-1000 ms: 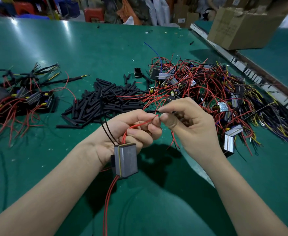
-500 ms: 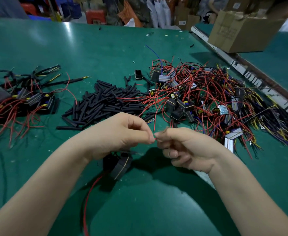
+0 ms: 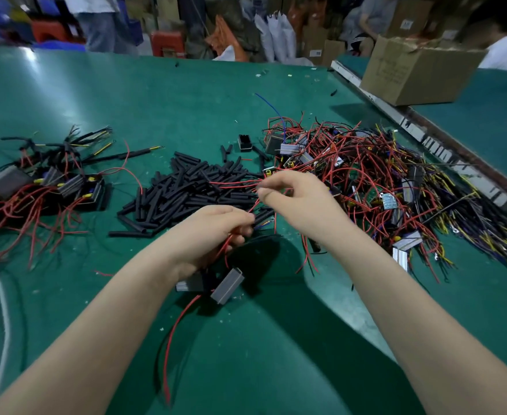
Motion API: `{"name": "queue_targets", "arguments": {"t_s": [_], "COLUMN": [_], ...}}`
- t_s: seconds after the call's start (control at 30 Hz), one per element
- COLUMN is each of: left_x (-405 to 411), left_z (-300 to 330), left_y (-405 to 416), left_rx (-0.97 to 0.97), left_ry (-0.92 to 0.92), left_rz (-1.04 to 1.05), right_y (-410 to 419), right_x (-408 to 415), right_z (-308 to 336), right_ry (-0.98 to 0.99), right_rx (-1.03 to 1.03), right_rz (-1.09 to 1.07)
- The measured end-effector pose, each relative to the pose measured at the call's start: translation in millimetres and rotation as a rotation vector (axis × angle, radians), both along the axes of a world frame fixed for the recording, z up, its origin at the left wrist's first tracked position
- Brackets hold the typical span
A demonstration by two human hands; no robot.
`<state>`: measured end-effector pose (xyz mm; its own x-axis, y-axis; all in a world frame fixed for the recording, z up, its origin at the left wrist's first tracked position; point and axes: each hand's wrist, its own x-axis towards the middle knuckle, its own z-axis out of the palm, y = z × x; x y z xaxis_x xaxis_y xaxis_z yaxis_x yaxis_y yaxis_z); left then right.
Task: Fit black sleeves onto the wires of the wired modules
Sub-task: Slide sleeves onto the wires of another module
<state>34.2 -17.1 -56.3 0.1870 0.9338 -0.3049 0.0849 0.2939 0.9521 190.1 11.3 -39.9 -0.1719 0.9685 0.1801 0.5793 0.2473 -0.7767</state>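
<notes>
Above the green table (image 3: pixel 186 94), our left hand (image 3: pixel 213 235) grips a module's red wires (image 3: pixel 226 245); our right hand (image 3: pixel 300 199) pinches one red wire near the black sleeves (image 3: pixel 186 190).

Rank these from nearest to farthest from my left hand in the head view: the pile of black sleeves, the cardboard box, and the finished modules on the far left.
Measured from the left hand:
1. Pile of black sleeves, just beyond the hand, mid-table.
2. Finished modules, off to the left edge.
3. Cardboard box, far right, on the neighbouring table.
</notes>
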Motion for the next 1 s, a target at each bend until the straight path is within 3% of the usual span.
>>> {"name": "queue_targets", "arguments": {"t_s": [0.23,0.43,0.57,0.77,0.9,1.0], "left_x": [-2.6,-5.9,-5.5,-5.1,-8.1,-10.5], "left_z": [-1.5,-4.9,-3.3,-1.3,0.7,-0.2], "left_y": [0.4,2.5,1.8,-0.7,-0.9,-0.3], "left_rx": [-0.047,-0.036,-0.026,-0.004,0.018,0.024], "left_ry": [-0.036,-0.013,-0.002,0.008,0.096,0.072], "left_rz": [-0.038,-0.063,-0.095,-0.112,-0.163,-0.191], "right_y": [50.2,49.9,41.9,24.2,4.6,-3.1], "right_x": [-34.4,-28.3,-24.2,5.6,19.9,17.3], "right_z": [-13.0,-17.5,-17.0,-10.0,-15.8,-17.7], "right_ry": [-0.477,-0.511,-0.367,0.145,0.447,0.561], "right_rx": [-0.045,0.076,0.156,0.125,-0.035,-0.078], "right_rz": [0.222,0.173,0.097,0.112,0.069,0.029]}}
